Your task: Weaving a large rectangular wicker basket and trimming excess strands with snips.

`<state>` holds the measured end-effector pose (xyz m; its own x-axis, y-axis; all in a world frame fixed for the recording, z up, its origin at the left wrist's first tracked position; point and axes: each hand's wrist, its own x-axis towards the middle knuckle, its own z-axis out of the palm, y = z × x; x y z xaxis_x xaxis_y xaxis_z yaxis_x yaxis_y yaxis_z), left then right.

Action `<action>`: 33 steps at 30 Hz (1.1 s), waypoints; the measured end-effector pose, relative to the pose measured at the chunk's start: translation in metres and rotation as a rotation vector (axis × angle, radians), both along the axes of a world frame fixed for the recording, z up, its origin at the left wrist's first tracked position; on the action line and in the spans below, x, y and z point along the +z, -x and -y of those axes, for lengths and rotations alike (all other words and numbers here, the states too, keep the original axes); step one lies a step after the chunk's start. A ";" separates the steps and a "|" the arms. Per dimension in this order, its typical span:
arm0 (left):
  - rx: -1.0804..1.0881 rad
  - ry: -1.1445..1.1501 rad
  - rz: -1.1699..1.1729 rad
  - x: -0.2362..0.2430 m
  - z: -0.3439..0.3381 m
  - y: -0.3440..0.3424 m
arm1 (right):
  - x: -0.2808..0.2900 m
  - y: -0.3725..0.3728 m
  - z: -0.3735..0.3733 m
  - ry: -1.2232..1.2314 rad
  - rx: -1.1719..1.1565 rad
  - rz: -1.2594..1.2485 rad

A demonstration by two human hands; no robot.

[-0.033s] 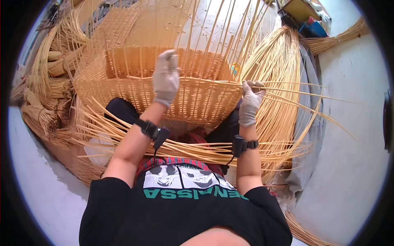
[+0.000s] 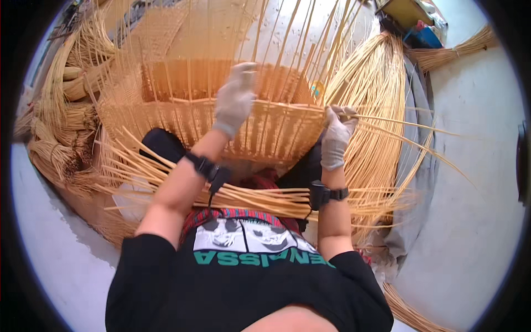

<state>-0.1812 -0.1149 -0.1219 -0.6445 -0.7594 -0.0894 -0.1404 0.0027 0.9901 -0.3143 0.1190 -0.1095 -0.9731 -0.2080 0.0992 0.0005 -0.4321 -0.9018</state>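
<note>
A half-woven wicker basket (image 2: 265,130), tan and boxy, lies in front of me with upright stakes rising from it. My right hand (image 2: 336,135), in a pale glove, pinches wicker strands (image 2: 387,119) at the right end of the basket's near rim; their loose ends stretch out to the right. Over the middle of that rim is my gloved left hand (image 2: 235,102). Motion blurs its fingers, so whether they grip anything does not show. A sheaf of wicker rods (image 2: 265,199) lies across my lap, under both forearms.
A big bundle of long wicker strands (image 2: 376,83) spreads at the right of the basket. More tied bundles (image 2: 69,119) are heaped at the left. A blue container (image 2: 425,37) stands at the far right, with another bundle (image 2: 456,51) beside it.
My left hand has moved to the right and slightly away from me along the rim. The basket has shifted slightly and looks blurred. My right hand keeps its pinch in nearly the same place.
</note>
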 end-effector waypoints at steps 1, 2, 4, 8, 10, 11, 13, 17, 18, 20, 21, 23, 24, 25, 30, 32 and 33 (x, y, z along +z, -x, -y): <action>-0.159 0.209 0.188 -0.004 -0.007 0.007 | -0.011 0.009 -0.016 -0.097 0.018 0.019; -0.317 0.441 0.356 -0.007 -0.013 0.019 | -0.021 0.015 -0.021 -0.175 0.034 0.019; -0.428 0.266 0.432 -0.015 -0.026 0.022 | -0.020 0.024 -0.004 -0.084 0.041 -0.080; -0.225 0.126 0.397 -0.016 -0.043 0.022 | 0.060 0.040 0.104 -0.746 0.118 -0.745; -0.151 0.217 0.427 -0.011 -0.043 0.022 | 0.094 0.040 0.140 -0.889 0.049 -1.048; -0.128 0.257 0.427 -0.009 -0.041 0.022 | 0.101 0.039 0.143 -0.836 0.034 -0.959; -0.188 0.247 0.456 -0.007 -0.038 0.022 | 0.090 0.038 0.110 -0.440 0.211 -0.502; -0.302 0.002 0.369 -0.008 -0.036 0.024 | 0.007 0.030 -0.006 -0.085 0.012 -0.212; -0.310 -0.081 0.322 -0.009 -0.036 0.025 | -0.009 0.028 -0.016 0.077 -0.132 -0.053; -0.212 0.075 0.210 -0.007 -0.037 0.032 | -0.018 0.019 -0.033 -0.123 -0.050 -0.038; -0.121 0.310 0.321 -0.006 -0.037 0.039 | -0.015 0.015 -0.029 0.036 0.000 -0.181; -0.030 0.516 0.458 -0.001 -0.038 0.045 | 0.002 0.005 -0.020 -0.006 0.052 -0.174; -0.049 0.496 0.488 0.004 -0.038 0.048 | 0.013 -0.001 -0.020 0.070 0.170 -0.327; -0.063 0.471 0.432 0.008 -0.039 0.046 | 0.022 0.000 -0.018 0.049 0.184 -0.495; 0.069 0.236 -0.096 0.037 -0.051 0.047 | 0.022 0.044 -0.067 -0.025 -0.161 -0.102; -0.217 0.302 -0.127 0.042 -0.068 0.056 | 0.008 0.062 -0.092 0.026 -0.076 0.002; -0.400 0.185 -0.039 0.043 -0.075 0.068 | 0.005 0.070 -0.099 -0.066 -0.091 0.052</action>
